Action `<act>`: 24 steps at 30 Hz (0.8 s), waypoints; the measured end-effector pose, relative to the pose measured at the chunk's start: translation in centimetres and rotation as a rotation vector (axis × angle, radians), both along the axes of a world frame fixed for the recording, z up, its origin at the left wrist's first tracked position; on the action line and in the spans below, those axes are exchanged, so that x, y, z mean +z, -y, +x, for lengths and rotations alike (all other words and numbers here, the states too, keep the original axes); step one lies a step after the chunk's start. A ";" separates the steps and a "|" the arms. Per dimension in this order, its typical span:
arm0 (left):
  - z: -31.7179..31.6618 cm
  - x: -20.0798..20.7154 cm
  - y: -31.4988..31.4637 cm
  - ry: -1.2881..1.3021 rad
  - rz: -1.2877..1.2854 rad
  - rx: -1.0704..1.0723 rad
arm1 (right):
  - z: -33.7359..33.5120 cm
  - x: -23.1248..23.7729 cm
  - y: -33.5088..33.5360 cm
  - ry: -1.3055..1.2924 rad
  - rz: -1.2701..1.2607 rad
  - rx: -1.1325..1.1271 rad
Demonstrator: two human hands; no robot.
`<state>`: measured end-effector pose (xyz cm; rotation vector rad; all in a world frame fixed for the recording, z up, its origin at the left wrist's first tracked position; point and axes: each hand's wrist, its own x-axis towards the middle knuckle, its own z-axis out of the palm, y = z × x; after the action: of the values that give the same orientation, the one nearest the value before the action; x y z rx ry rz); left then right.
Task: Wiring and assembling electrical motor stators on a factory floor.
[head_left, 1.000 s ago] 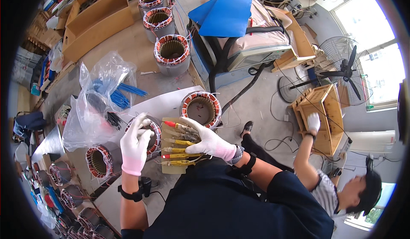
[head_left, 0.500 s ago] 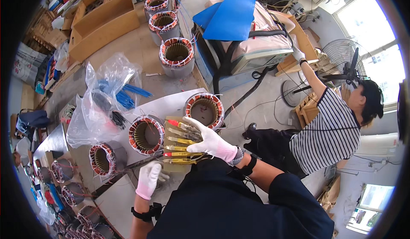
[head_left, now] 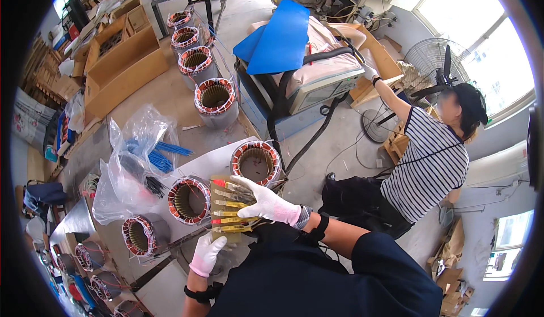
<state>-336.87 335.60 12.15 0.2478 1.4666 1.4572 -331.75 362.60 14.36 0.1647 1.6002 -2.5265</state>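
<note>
A person in white gloves works at a bench crowded with wound motor stators, both hands close to a pale yellow board (head_left: 231,238) set just in front of the body. The right hand (head_left: 271,205) lies over a row of yellow, grey and red clip-like pieces (head_left: 228,204) on the board, its thumb standing wide of the fingers; whether it grips any of them cannot be told. The left hand (head_left: 207,254) is near the board's lower left corner, its fingers bent inward, and whether anything is held there cannot be told either. Just beyond the board, a stator with orange windings and white lacing (head_left: 182,205) stands near its left edge, while another stator (head_left: 255,153) sits near its upper right, beside a white sheet (head_left: 218,159). A third stator (head_left: 161,232) lies tilted at left, its open bore toward the camera. Farther up the bench, a clear plastic bag (head_left: 111,195) rests beside a bundle of blue tubes (head_left: 165,157), with a line of four stators (head_left: 221,117) leading away past a long wooden box (head_left: 126,70). At right, a co-worker in a striped shirt (head_left: 432,164) stretches a gloved hand (head_left: 369,72) toward equipment with a blue sheet (head_left: 281,39) on top, near a standing fan (head_left: 433,66).
</note>
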 end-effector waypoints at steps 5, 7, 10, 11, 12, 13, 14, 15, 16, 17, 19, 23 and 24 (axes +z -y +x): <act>0.3 0.3 0.2 0.025 0.005 0.018 | 0.3 -0.2 0.6 -0.003 -0.083 -0.010; 0.7 1.2 0.0 0.006 0.006 0.034 | 0.4 -0.8 0.7 -0.016 -0.007 -0.013; 0.8 1.4 -0.1 -0.057 0.095 0.027 | 0.8 0.0 1.1 0.021 -0.017 -0.046; 0.7 1.6 -0.2 -0.062 0.101 0.020 | 1.1 0.0 0.9 0.003 0.089 -0.072; 0.6 1.5 -0.3 -0.070 0.104 0.017 | 1.2 -0.2 0.8 -0.022 0.190 -0.095; 0.6 0.9 -0.2 -0.039 0.101 0.018 | 1.2 0.8 1.5 -0.016 0.129 -0.140; 0.5 0.2 -0.3 -0.008 0.112 0.008 | 1.4 1.5 1.8 -0.004 0.081 -0.197; 0.3 0.0 -0.6 -0.004 0.090 0.045 | 2.0 0.9 1.3 -0.019 0.271 -0.215; 0.5 -0.2 -0.8 0.055 0.161 0.043 | 2.2 0.9 1.3 -0.045 0.453 -0.231; 0.5 -0.3 -0.6 0.114 0.236 0.039 | 2.7 1.7 0.9 -0.118 0.869 -0.190; 0.3 -0.9 -0.3 0.115 0.242 0.050 | 3.3 3.7 1.5 -0.249 1.228 -0.201; -0.3 -0.5 -0.1 0.118 0.235 0.050 | 5.8 4.4 1.3 -0.487 1.325 -0.147; -0.4 -0.4 -0.2 0.118 0.236 0.049 | 6.5 4.7 1.0 -0.491 1.229 0.011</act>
<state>-337.30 335.85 11.75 0.2670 1.2143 1.6574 -325.26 361.59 19.04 -0.3655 3.0611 -1.2403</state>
